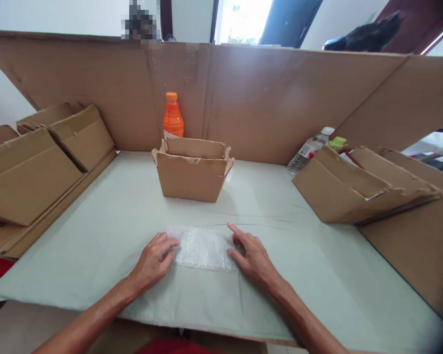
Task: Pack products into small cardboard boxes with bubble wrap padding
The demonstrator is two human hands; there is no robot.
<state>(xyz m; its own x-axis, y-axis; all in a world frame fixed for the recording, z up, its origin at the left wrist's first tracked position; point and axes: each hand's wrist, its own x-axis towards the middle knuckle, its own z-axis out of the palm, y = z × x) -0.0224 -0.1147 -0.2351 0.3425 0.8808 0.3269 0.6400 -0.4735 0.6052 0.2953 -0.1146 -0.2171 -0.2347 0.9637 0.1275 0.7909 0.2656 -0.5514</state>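
Note:
A flat, clear piece of bubble wrap [204,250] lies on the cloth-covered table between my two hands. My left hand [155,259] is at its left edge, thumb and fingers apart, the fingertips touching or just over the plastic. At the right edge is my right hand [251,253], with its index finger stretched forward and the thumb spread near the wrap. Neither hand has closed around it. Beyond the wrap stands an open-topped cardboard box [192,177] with raised end flaps.
An orange bottle [173,118] stands behind the box, before a tall cardboard screen [266,98]. Cardboard boxes [29,172] line the left side. On the right are another cardboard box [339,189] and a tilted clear bottle [310,150]. The pale green cloth [133,211] shows wrinkles.

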